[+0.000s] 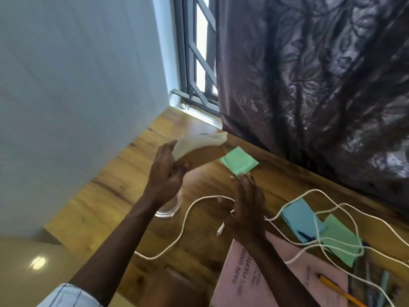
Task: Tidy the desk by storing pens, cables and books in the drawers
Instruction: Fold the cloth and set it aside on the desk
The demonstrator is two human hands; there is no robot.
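Wood-grain surface (115, 196): warm brown laminate with dark knots, smooth and faintly glossy; it carries everything listed, and no drawer is in view.
Progress: judged early; cable, pens and booklets all lie out on the surface, nothing visibly stored.
White cable (186, 220): thin, round, limp cord in loose loops from the near middle across to the right edge, tangled over the papers; one plug end lies just beside the right hand.
Pink booklet (243, 282): flat, matte paper cover with printed lettering too blurred to read, at the near edge, partly under the right forearm.
Blue booklet (298, 218): thin, soft-cornered, toward the right edge, under the cable.
Green booklet (340, 242): same make, overlapping the blue one on its near side.
Green paper pad (240, 160): small square, slightly curled, near the back edge by the curtain.
Pens: a dark pen (304, 235) lies on the blue booklet; a yellow pencil (340, 293) lies on the pink one; others at the near right corner are too blurred to count.
Left hand (166, 173): raised above the surface, fingers grasping a pale, floppy sheet (199, 142) that bends in an arc.
Right hand (245, 209): fingers released and extended, tips at the green pad's near corner; contact cannot be told.
Clear rounded object (170, 209): glassy, mostly hidden under the left wrist.
Curtain (309, 85): dark, shiny, leaf-patterned fabric along the back edge.
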